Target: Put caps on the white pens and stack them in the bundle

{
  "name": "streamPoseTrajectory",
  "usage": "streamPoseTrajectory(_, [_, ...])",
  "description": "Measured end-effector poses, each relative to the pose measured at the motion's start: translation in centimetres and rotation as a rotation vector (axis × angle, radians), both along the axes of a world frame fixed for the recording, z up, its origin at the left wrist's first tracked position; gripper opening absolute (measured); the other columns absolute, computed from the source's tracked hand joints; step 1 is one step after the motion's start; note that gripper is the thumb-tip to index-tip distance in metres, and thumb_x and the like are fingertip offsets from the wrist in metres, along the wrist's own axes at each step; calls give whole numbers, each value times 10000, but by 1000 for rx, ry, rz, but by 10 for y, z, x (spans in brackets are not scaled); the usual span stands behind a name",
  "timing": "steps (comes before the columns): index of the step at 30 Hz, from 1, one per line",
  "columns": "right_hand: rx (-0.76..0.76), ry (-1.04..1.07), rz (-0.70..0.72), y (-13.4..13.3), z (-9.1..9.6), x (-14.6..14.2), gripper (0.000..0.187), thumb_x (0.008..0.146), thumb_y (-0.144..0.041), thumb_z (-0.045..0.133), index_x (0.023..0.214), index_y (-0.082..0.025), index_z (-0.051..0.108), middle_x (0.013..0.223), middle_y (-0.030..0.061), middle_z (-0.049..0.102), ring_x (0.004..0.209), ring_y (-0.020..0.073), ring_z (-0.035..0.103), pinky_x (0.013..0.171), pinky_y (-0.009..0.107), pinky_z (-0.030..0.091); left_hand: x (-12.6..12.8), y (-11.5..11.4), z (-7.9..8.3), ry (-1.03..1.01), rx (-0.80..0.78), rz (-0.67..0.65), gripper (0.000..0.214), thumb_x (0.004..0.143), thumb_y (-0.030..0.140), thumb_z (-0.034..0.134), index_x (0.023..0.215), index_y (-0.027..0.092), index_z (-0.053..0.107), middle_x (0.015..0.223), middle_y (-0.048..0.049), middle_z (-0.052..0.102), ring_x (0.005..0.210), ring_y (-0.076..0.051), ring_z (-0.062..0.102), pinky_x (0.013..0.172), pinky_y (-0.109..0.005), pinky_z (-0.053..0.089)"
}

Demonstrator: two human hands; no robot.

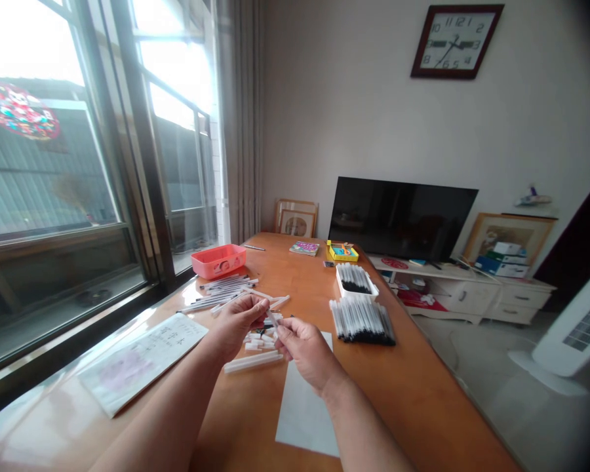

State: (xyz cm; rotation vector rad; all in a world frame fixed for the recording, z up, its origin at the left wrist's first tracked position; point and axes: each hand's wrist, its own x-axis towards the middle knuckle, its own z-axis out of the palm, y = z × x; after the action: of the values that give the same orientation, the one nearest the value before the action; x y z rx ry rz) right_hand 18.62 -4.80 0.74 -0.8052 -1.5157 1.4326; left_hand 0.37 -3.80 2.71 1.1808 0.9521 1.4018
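Above the table's middle, my left hand point(240, 318) and my right hand point(305, 351) meet with pinched fingers at a slim pale pen point(272, 319). The pen slants between the fingertips, which cover its ends. Just below my hands lie small white pen caps point(258, 341) in a loose heap, with clear pen barrels point(254, 361) in front of them. Beyond my left hand, several thin dark-tipped refills point(226, 286) are spread out. To the right of my right hand, a pile of clear pens with black caps point(361, 321) lies in a row.
A white basket point(371, 296) of pens stands behind the pile, and a red bin point(219, 262) is at the back left. A workbook point(145, 360) lies left of my arms, a white sheet point(305, 413) beneath my right arm. A yellow box point(343, 252) sits farther back.
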Motion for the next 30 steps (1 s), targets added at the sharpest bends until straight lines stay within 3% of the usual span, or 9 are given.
streamPoseTrajectory(2, [30,-7,-54,1,-3,-1,321,859,-438,705,1022,-166,658,784,15,657,679,133,537,636,262,404,0,1,0,-7,-4,12,311,790,410,813,741,150,649,664,4,582,612,-98,501,608,-222,416])
streamPoseTrajectory(5, [25,-52,-98,3,-4,0,300,845,-443,715,937,-169,633,768,22,678,687,145,570,655,272,422,0,1,0,-42,-22,-31,273,781,379,827,767,145,686,694,-15,622,650,-116,551,651,-241,453])
streamPoseTrajectory(11, [-52,-25,-9,2,1,3,347,924,-503,590,876,-164,650,727,38,692,633,132,555,624,268,394,-2,-3,3,-160,-66,-167,323,820,372,793,1045,145,747,1011,-131,726,937,-236,685,851,-360,533])
streamPoseTrajectory(13, [-62,-10,-3,1,2,3,379,918,-537,594,884,-164,653,729,40,696,625,129,548,619,266,391,-2,-4,3,-154,-75,-115,313,836,414,771,1022,165,736,963,-105,721,881,-214,687,778,-329,537])
streamPoseTrajectory(17, [-71,-16,3,0,3,3,422,896,-584,611,884,-164,657,710,39,688,613,130,539,608,264,389,1,-4,3,-81,-57,-20,289,802,423,802,788,161,680,728,-18,641,646,-122,600,618,-243,470])
streamPoseTrajectory(20, [-82,-19,9,0,3,3,432,891,-594,612,878,-164,650,690,35,679,605,129,533,606,263,389,0,-3,3,-81,-38,-92,261,790,379,818,791,148,697,759,-42,666,708,-149,629,691,-273,502])
streamPoseTrajectory(24, [-93,-4,12,0,3,3,429,898,-588,603,884,-161,640,699,42,684,606,128,531,608,263,390,-2,-3,2,-118,-55,-127,302,838,389,769,1024,152,744,1021,-121,720,930,-226,683,809,-333,533])
streamPoseTrajectory(30, [-92,-8,21,-1,4,2,444,892,-604,599,879,-163,648,690,40,683,600,129,526,600,263,394,-1,-3,1,-86,-40,-94,256,817,396,792,865,157,713,800,-52,691,738,-169,658,696,-285,512])
